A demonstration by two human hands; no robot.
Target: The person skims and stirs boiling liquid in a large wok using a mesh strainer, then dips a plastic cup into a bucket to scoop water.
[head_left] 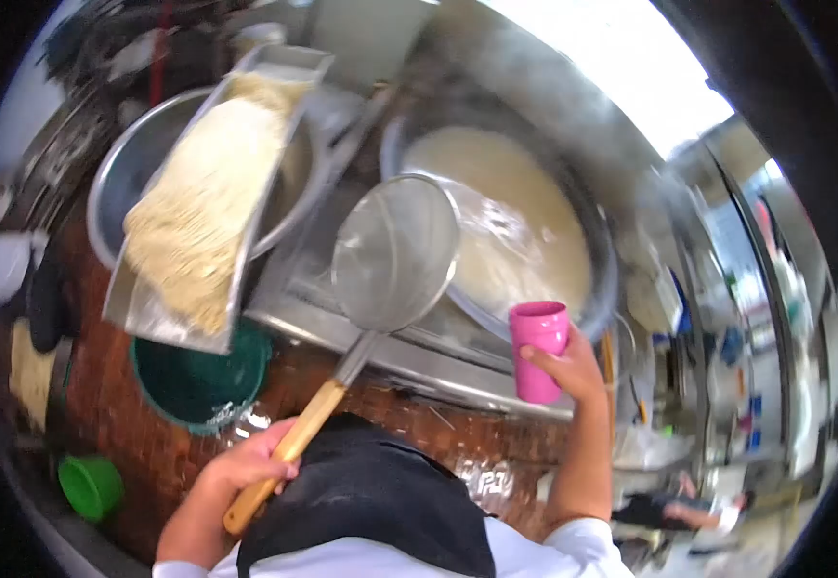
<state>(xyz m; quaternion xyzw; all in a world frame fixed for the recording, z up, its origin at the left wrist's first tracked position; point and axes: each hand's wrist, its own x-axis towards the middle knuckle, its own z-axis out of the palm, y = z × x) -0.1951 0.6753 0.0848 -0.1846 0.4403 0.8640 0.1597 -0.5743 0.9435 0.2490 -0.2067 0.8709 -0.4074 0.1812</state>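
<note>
My left hand (250, 460) is wrapped round the wooden handle of a large round mesh strainer (395, 252). The strainer's head hangs over the steel stove edge, overlapping the near left rim of a big pot (607, 275) in my view. Pale, cloudy liquid (496, 193) fills the pot, with a shiny foamy patch and steam above. In my right hand (573, 369) is a pink cup (539, 352), held upright beside the pot's near right rim. What the cup contains cannot be seen.
A metal trough (169, 323) heaped with pale, crumbly meal (212, 193) lies across a steel bowl (106, 207) on the left. Below stand a dark green tub (188, 385) and a bright green bucket (90, 486). The brick-coloured floor (390, 400) looks wet. Other people appear at both sides.
</note>
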